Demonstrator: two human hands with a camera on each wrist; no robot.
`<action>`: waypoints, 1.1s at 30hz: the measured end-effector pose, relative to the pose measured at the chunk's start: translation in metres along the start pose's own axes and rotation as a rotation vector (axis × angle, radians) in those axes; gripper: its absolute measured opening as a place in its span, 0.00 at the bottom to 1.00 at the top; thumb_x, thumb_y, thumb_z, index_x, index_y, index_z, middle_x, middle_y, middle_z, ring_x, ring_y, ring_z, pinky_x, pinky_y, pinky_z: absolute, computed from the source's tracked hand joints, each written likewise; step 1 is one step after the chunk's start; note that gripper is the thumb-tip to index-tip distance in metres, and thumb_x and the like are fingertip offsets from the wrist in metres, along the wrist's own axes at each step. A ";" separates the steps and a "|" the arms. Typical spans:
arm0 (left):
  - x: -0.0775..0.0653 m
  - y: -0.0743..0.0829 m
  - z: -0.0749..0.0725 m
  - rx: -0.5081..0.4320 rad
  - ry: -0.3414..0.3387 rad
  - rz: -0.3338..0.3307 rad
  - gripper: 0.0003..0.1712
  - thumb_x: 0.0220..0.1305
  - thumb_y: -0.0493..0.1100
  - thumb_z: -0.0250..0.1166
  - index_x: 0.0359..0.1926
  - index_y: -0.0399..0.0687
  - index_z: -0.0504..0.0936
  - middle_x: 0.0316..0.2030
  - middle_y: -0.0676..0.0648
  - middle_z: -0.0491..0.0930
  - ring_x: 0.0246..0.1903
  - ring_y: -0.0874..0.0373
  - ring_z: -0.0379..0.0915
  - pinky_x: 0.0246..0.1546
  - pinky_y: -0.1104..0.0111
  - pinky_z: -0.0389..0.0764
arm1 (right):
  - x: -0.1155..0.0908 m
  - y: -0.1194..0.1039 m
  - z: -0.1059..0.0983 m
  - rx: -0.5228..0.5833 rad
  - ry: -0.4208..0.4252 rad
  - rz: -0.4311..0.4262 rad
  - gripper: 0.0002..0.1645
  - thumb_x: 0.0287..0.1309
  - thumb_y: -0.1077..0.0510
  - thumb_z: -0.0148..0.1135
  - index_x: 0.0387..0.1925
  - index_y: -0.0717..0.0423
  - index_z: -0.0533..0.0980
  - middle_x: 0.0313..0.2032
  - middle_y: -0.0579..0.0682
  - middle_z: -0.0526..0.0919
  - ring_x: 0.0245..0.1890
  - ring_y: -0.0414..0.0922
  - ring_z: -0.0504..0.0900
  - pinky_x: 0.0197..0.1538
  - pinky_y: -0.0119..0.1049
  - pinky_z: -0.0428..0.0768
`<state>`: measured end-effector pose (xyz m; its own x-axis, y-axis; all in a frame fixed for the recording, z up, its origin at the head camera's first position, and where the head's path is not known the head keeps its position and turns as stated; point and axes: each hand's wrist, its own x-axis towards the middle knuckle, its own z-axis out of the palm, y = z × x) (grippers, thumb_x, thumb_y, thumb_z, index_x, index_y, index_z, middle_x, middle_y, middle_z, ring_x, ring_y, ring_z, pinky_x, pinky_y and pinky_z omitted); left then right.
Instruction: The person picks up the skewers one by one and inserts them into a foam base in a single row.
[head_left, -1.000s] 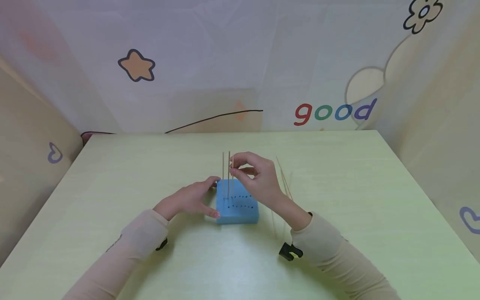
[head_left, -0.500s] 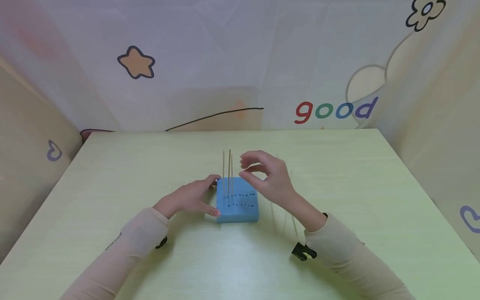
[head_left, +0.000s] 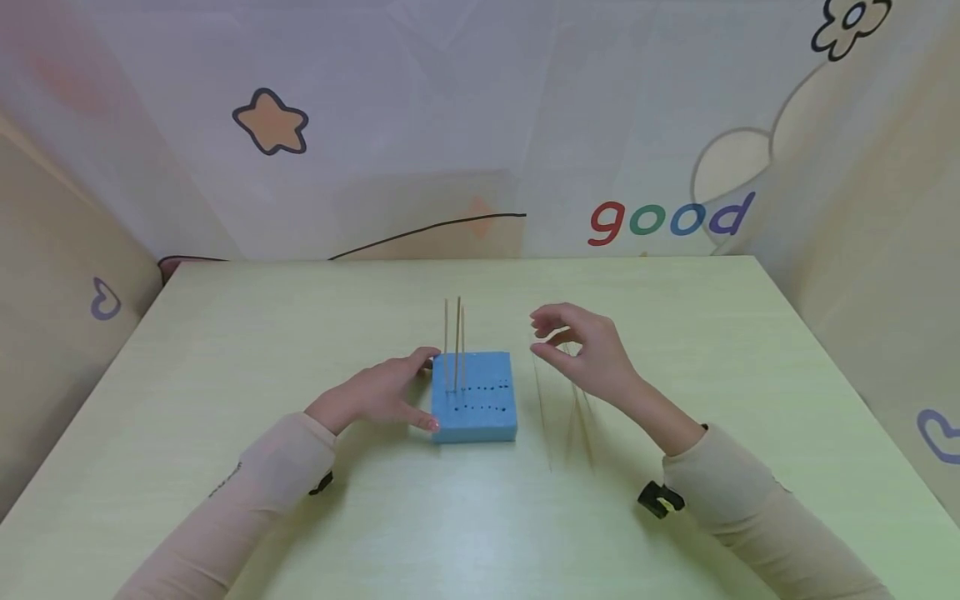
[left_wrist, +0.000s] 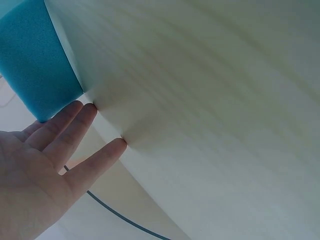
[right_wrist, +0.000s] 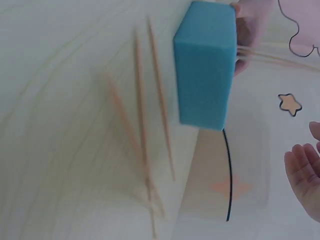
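A blue foam block [head_left: 480, 398] with rows of small holes lies on the table, and several thin wooden sticks [head_left: 458, 333] stand upright in its left part. My left hand [head_left: 378, 392] holds the block's left side, thumb at the front corner and index finger at the back corner. In the left wrist view its other fingers [left_wrist: 100, 162] stretch out straight beside the block [left_wrist: 37, 60]. To the right of the block, my right hand [head_left: 588, 346] hovers with loosely curved fingers and nothing between them. Beneath it lie several loose sticks [head_left: 581, 433].
The pale green table [head_left: 262, 333] runs back to a printed cloth backdrop [head_left: 420, 125]. In the right wrist view, some loose sticks [right_wrist: 142, 110] cross each other on the tabletop beside the block.
My right hand has let go of a stick now standing in the block and moved right, over the loose sticks. The left hand has stayed at the block.
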<state>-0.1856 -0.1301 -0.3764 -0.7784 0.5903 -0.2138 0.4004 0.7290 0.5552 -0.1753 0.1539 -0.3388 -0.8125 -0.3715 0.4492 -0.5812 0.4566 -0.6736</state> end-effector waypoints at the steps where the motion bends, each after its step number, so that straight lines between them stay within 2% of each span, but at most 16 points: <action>1: 0.000 0.000 0.000 -0.001 -0.001 -0.001 0.61 0.40 0.62 0.72 0.68 0.43 0.49 0.60 0.38 0.65 0.58 0.45 0.62 0.58 0.54 0.62 | -0.001 0.003 -0.002 -0.021 -0.009 0.015 0.21 0.48 0.68 0.66 0.46 0.65 0.74 0.39 0.57 0.80 0.37 0.48 0.80 0.39 0.41 0.80; 10: -0.001 -0.002 -0.001 0.001 -0.004 0.003 0.61 0.40 0.62 0.71 0.67 0.42 0.49 0.61 0.39 0.63 0.60 0.45 0.59 0.58 0.54 0.61 | -0.005 0.032 -0.021 -0.132 -0.104 0.124 0.23 0.48 0.67 0.66 0.48 0.66 0.72 0.40 0.59 0.79 0.39 0.52 0.79 0.40 0.45 0.79; 18: 0.000 -0.002 -0.001 -0.020 -0.010 0.003 0.61 0.40 0.61 0.72 0.68 0.42 0.48 0.61 0.39 0.63 0.61 0.45 0.58 0.59 0.54 0.60 | -0.001 0.069 -0.030 -0.197 -0.245 0.169 0.28 0.46 0.66 0.68 0.51 0.69 0.70 0.45 0.65 0.76 0.43 0.57 0.76 0.43 0.48 0.77; 26: 0.004 0.001 -0.003 -0.026 -0.015 -0.003 0.60 0.41 0.59 0.73 0.68 0.43 0.49 0.61 0.38 0.63 0.61 0.45 0.58 0.59 0.54 0.60 | 0.014 0.100 -0.038 -0.249 -0.350 0.247 0.32 0.47 0.62 0.67 0.55 0.68 0.67 0.51 0.65 0.73 0.50 0.59 0.72 0.50 0.53 0.72; 30: 0.003 0.000 -0.002 -0.021 -0.019 -0.023 0.60 0.40 0.60 0.73 0.68 0.44 0.49 0.61 0.39 0.64 0.60 0.46 0.59 0.59 0.54 0.61 | 0.025 0.110 -0.037 -0.280 -0.394 0.283 0.33 0.47 0.61 0.68 0.55 0.67 0.68 0.50 0.65 0.73 0.48 0.59 0.71 0.52 0.53 0.69; 33: 0.002 0.000 -0.001 -0.015 -0.017 -0.036 0.60 0.40 0.60 0.73 0.68 0.44 0.49 0.60 0.40 0.64 0.60 0.46 0.60 0.58 0.54 0.62 | 0.032 0.118 -0.036 -0.292 -0.460 0.324 0.36 0.46 0.58 0.69 0.57 0.64 0.67 0.49 0.65 0.71 0.47 0.58 0.70 0.51 0.52 0.68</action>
<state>-0.1872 -0.1296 -0.3762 -0.7839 0.5696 -0.2473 0.3650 0.7449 0.5585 -0.2717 0.2249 -0.3825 -0.8846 -0.4572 -0.0923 -0.3501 0.7816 -0.5163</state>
